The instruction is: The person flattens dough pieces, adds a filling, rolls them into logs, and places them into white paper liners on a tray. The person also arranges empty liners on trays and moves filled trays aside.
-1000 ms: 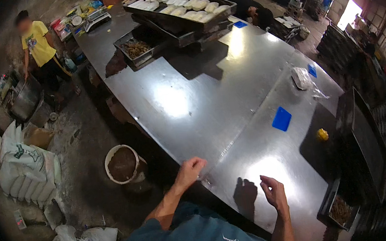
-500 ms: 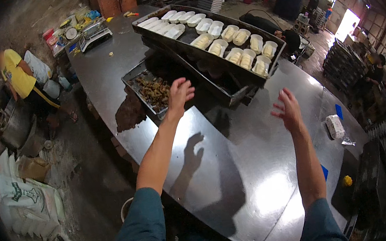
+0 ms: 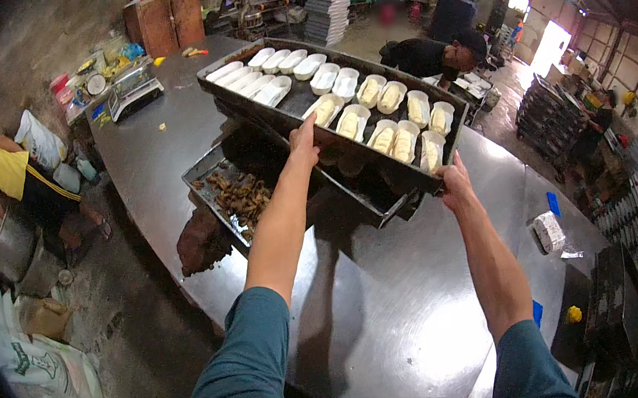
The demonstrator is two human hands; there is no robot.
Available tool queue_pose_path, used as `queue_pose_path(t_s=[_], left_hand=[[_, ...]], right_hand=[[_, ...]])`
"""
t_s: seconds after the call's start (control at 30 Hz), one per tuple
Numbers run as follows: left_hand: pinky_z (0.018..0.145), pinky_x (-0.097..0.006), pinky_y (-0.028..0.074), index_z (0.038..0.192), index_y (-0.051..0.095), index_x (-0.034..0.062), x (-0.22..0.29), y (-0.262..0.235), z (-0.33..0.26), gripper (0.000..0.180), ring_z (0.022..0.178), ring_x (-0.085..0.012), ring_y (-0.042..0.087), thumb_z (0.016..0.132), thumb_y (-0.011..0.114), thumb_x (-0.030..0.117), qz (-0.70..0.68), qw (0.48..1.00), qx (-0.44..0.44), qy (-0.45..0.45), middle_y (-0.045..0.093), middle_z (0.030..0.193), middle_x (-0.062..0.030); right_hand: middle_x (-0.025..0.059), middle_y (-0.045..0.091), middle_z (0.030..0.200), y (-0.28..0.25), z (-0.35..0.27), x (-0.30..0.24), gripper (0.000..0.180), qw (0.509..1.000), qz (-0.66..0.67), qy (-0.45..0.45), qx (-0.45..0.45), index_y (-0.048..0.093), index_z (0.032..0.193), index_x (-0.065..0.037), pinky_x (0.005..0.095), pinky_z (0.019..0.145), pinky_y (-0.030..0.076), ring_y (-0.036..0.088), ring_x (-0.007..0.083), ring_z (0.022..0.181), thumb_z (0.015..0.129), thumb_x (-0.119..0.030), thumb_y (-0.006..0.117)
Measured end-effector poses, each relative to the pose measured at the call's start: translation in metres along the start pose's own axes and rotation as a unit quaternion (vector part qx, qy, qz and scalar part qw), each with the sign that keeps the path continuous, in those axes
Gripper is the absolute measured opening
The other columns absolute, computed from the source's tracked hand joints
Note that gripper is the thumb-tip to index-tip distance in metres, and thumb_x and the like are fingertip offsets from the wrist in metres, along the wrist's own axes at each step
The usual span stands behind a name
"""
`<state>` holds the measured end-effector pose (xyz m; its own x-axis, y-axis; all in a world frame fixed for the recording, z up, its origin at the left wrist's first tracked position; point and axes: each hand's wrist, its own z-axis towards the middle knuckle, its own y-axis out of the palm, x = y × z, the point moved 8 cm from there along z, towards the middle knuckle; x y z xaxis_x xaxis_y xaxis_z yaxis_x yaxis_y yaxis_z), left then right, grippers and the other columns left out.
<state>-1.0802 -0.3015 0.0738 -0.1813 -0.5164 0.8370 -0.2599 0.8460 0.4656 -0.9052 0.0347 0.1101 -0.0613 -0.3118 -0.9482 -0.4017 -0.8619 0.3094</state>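
A dark metal baking tray lies slantwise in front of me, on top of another dark tray. My left hand is closed on its near long side. At its near right corner my right hand grips the rim, fingers partly hidden. White oval paper cups stand in rows inside. Pale shaped dough pieces sit in the cups toward the right; those at the left look unfilled. Left of my left forearm is a smaller metal tray with brown chopped pieces.
All this rests on a shiny metal table. A scale stands at its far left, a white wrapped block at the right. A person in yellow bends at the left; another in dark clothes is beyond the tray.
Both hands, open over the table before, have reached forward and taken hold of the baking tray. The person in yellow has bent lower. The view has shifted a little.
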Motion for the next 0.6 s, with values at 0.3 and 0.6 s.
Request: queue_pose_path(t_s=[0.3, 0.6], left_hand=[[0.062, -0.039, 0.055, 0.104, 0.062, -0.0078, 0.065, -0.005, -0.052, 0.04, 0.076, -0.0241, 0.065, 0.075, 0.073, 0.018, -0.038, 0.991, -0.083, 0.095, 0.066, 0.095, -0.0138], [0.075, -0.038, 0.059, 0.116, 0.059, 0.0027, 0.109, -0.067, -0.268, 0.042, 0.091, -0.0209, 0.067, 0.089, 0.066, 0.034, -0.077, 0.971, -0.197, 0.114, 0.066, 0.107, -0.0092]], right_hand=[[0.0169, 0.053, 0.127, 0.014, -0.07, -0.013, 0.085, 0.992, 0.101, -0.075, -0.014, 0.016, 0.151, -0.003, 0.0369, 0.084, 0.053, 0.061, 0.0273, 0.103, 0.074, 0.015, 0.046], [0.02, 0.047, 0.136, -0.017, -0.242, -0.059, 0.088, 0.99, 0.088, -0.109, -0.021, 0.023, 0.149, -0.001, 0.0321, 0.095, 0.048, 0.057, 0.0268, 0.114, 0.065, 0.016, 0.041]])
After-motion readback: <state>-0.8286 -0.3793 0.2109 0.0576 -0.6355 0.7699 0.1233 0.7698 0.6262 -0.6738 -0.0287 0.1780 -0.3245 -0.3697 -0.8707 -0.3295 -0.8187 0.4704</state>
